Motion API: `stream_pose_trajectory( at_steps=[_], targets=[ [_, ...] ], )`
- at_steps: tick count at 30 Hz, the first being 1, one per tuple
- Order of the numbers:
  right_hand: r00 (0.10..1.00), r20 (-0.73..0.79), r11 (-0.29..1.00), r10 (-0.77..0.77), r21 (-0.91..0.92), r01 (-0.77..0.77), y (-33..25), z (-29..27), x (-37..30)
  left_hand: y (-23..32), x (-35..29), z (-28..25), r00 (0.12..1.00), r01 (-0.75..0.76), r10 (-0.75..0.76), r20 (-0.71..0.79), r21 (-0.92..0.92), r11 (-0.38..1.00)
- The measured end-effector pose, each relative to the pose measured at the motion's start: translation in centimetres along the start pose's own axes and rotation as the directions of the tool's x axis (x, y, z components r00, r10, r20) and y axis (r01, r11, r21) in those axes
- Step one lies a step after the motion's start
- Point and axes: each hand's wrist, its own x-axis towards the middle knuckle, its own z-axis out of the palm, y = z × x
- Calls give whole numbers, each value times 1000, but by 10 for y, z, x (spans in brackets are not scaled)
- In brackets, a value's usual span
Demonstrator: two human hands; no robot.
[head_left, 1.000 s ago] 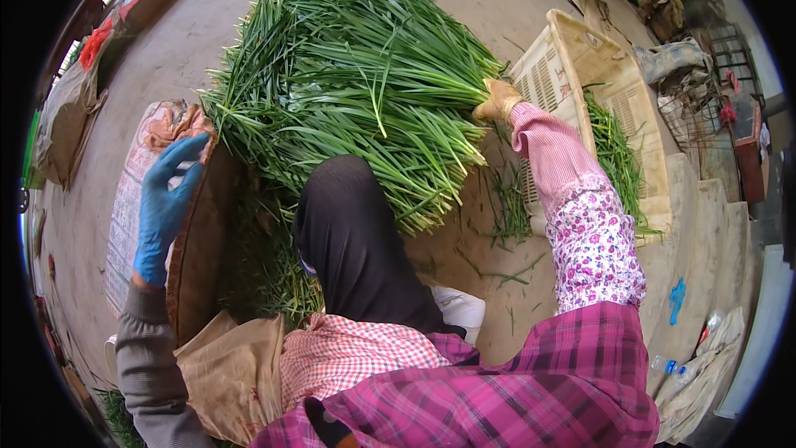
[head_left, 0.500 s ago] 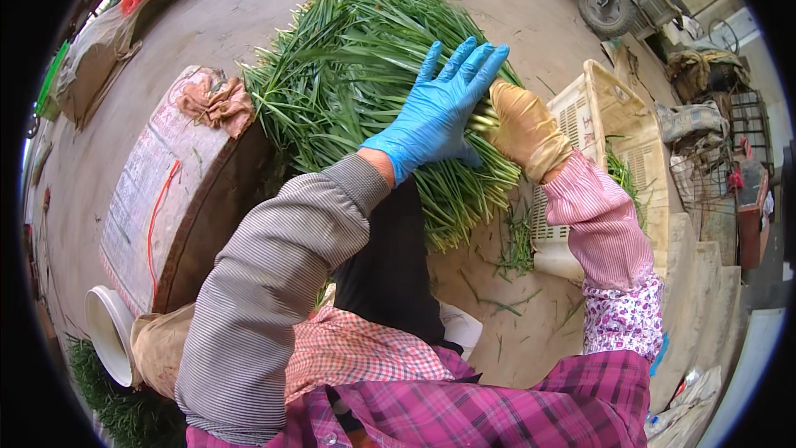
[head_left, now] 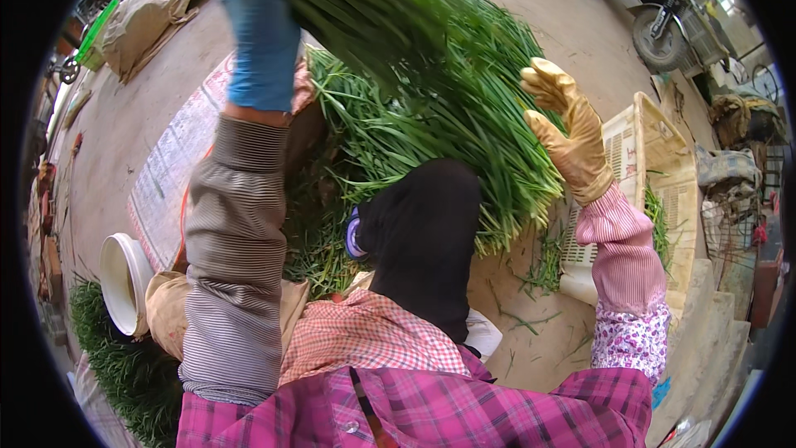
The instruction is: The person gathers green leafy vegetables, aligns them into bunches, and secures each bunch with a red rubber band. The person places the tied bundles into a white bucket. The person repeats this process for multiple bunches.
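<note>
My left hand, in a blue glove, is raised at the upper left and closed round a bunch of garlic chives. The bunch is blurred by motion, its long leaves trailing right over the large pile of garlic chives; my fingertips are partly hidden. At the pile's right edge, my right hand wears a tan rubber glove. Its fingers and thumb are apart, with nothing between them. My black-trousered knee rises against the near side of the pile.
A cream plastic crate stands at the right, with loose chives beside it. Left are a cloth-covered block, a white bucket and a dark green heap. A motorbike is parked at the far right.
My left hand has swung up and left from the pile, now carrying a bunch of chives. My right hand has let go of the stems and its fingers have spread.
</note>
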Motion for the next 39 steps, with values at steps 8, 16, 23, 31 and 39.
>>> stream_pose_trajectory(
  at_steps=[8,16,23,31,39],
  targets=[
    [894,-295,940,-337,-59,335,-49,50,64,65,14,-53,991,-133,131,28,316,940],
    [863,349,727,-365,686,30,-119,225,109,94,-61,-94,968,176,-203,149,173,969],
    [873,429,490,-234,827,-275,-126,325,67,100,-104,-135,942,320,-328,-69,476,819],
    [730,488,-82,478,853,-516,-116,352,76,76,-249,-154,781,588,-581,-228,582,562],
    [673,739,283,-23,650,-705,-101,318,72,118,-258,-204,531,847,-774,-345,179,501]
  ],
)
